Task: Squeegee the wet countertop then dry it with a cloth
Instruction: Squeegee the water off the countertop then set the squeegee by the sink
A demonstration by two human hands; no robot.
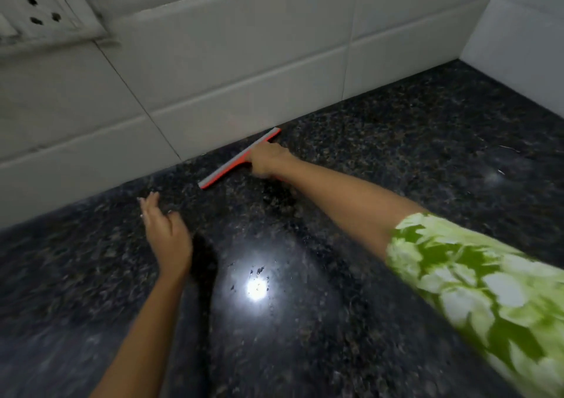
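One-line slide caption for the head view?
Right hand holds a red squeegee at the tiled wall's base on dark granite countertop; left hand rests open nearby.

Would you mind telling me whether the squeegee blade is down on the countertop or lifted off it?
Down: the squeegee, held by the right hand, lies with its blade along the countertop beside the wall tiles.

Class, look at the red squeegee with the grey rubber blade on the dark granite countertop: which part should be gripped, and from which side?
Grip the handle at the middle of the red squeegee with the grey rubber blade, from the near side, as the right hand does. The blade lies close along the white tiled wall, so there seems to be little room behind it, and a centred grip probably presses evenly on the dark granite countertop.
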